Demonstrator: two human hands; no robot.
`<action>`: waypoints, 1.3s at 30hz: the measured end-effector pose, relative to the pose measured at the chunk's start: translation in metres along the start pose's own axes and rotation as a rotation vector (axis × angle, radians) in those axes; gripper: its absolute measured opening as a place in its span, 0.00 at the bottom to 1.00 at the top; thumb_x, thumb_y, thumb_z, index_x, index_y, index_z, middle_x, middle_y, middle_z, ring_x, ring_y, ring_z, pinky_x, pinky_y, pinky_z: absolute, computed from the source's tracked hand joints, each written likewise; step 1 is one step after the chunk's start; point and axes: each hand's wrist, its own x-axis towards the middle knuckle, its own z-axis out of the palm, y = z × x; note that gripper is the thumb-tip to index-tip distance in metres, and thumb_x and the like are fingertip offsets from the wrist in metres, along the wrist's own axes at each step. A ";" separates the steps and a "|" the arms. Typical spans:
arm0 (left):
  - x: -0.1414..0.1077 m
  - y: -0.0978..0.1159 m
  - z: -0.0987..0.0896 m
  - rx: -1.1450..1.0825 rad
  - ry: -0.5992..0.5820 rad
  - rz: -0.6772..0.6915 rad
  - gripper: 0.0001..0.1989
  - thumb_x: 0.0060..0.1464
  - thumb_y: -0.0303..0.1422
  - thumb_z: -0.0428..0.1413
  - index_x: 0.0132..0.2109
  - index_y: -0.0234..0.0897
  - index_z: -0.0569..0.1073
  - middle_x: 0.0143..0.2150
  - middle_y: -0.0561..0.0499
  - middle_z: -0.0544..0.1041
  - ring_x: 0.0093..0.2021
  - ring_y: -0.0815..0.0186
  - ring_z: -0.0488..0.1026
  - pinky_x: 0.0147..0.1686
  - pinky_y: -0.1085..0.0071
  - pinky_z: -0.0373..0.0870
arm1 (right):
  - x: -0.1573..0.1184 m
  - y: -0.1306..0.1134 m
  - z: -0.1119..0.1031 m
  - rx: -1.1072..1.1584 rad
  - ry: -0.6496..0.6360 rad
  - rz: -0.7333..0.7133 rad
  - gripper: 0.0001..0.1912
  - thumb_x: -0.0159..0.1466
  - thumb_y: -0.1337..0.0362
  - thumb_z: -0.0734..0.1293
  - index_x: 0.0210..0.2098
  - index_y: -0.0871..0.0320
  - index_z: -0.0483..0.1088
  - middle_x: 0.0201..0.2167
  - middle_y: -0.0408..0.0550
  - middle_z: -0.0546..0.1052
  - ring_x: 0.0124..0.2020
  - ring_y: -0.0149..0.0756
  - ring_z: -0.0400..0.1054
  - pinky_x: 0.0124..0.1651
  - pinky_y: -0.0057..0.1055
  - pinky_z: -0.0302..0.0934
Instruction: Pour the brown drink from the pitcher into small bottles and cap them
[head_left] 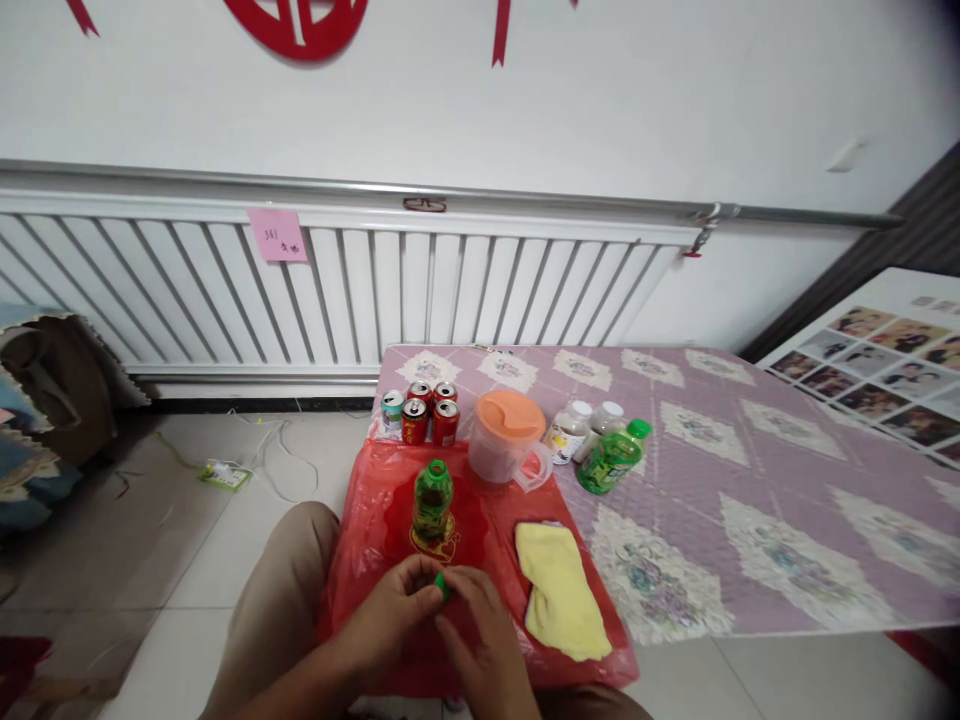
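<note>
Between the fingertips of my left hand (401, 605) is a small green bottle cap (442, 584). The fingers of my right hand (484, 630) are bent close around the same cap and seem to touch it. Just beyond my hands, a green plastic bottle (433, 500) stands upright without its cap on a dark red mat (476, 525). A folded yellow cloth (561, 590) lies to the right of my right hand. Behind the bottle, to its right, is a clear plastic pitcher (491, 455) with an orange lid (511, 415).
Several drink cans (415, 422) cluster at the back left of the table. Two white-capped bottles (568, 435) and a capped green bottle (611, 458) stand right of the pitcher. A red plastic sheet (367, 500) covers the near end of the lilac tablecloth (675, 500). A radiator (480, 290) lines the wall.
</note>
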 end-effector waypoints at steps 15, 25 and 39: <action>0.012 -0.006 -0.015 0.511 -0.125 0.067 0.14 0.50 0.44 0.62 0.39 0.40 0.77 0.34 0.50 0.76 0.36 0.62 0.70 0.40 0.67 0.65 | -0.035 0.024 0.012 0.113 0.285 0.281 0.12 0.61 0.61 0.69 0.44 0.52 0.77 0.37 0.49 0.79 0.39 0.40 0.75 0.45 0.31 0.71; 0.052 0.066 -0.053 0.843 0.302 0.578 0.34 0.44 0.40 0.64 0.59 0.40 0.66 0.61 0.41 0.69 0.62 0.48 0.65 0.62 0.51 0.62 | -0.001 0.010 0.008 0.615 0.529 0.711 0.26 0.55 0.41 0.72 0.41 0.55 0.77 0.32 0.46 0.79 0.30 0.37 0.73 0.35 0.32 0.70; 0.095 0.044 -0.028 0.910 0.226 0.674 0.39 0.43 0.31 0.64 0.62 0.34 0.61 0.61 0.36 0.69 0.62 0.49 0.67 0.62 0.47 0.62 | 0.123 -0.030 0.000 0.060 0.331 0.227 0.17 0.58 0.60 0.67 0.47 0.54 0.76 0.46 0.51 0.77 0.46 0.41 0.72 0.50 0.40 0.67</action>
